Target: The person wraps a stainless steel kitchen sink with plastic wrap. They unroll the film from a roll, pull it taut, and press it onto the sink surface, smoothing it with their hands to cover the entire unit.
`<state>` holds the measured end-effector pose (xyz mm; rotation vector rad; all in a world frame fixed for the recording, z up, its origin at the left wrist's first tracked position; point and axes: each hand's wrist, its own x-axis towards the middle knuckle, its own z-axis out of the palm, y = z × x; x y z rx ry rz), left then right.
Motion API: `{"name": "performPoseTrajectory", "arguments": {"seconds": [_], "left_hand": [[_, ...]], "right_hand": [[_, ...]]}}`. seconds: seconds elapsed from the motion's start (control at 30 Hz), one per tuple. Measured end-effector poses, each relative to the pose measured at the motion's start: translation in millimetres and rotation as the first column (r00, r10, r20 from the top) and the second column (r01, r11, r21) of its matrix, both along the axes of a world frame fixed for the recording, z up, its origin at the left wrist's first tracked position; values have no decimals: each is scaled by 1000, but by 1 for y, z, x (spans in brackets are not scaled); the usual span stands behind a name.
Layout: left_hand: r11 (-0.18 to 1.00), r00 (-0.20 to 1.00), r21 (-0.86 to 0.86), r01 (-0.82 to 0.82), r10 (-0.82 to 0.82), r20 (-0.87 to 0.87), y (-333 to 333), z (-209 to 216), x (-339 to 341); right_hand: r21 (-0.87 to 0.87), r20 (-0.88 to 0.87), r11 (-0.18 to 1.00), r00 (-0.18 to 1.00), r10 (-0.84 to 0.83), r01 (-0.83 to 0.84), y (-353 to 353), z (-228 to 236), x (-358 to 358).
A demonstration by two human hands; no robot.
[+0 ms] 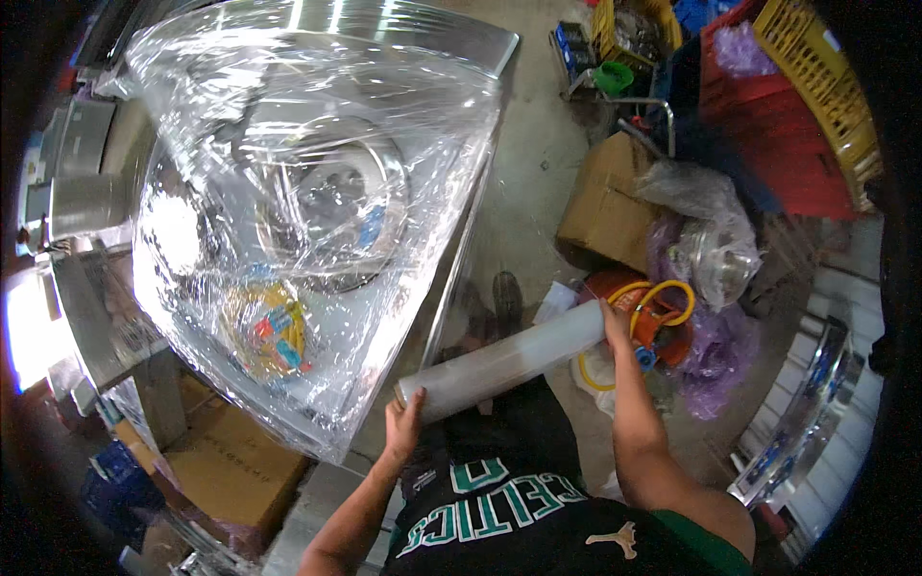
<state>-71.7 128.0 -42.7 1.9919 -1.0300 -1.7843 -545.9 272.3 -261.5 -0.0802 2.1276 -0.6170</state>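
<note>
The left hand (403,424) and right hand (616,326) each have fingers clamped around an end of the long film roll (509,367), probably to keep its length balanced, as it slants across the body beside the film-wrapped steel unit (240,216).
</note>
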Motion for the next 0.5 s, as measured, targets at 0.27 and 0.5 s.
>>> {"name": "performPoseTrajectory", "arguments": {"seconds": [0.27, 0.5], "left_hand": [[958, 936, 193, -214, 257, -240, 20, -2, 78], [812, 625, 413, -412, 581, -520, 14, 75, 145]], "right_hand": [[-209, -427, 922, 879, 213, -325, -133, 342, 35], [-324, -489, 673, 727, 482, -665, -292, 502, 147]]}}
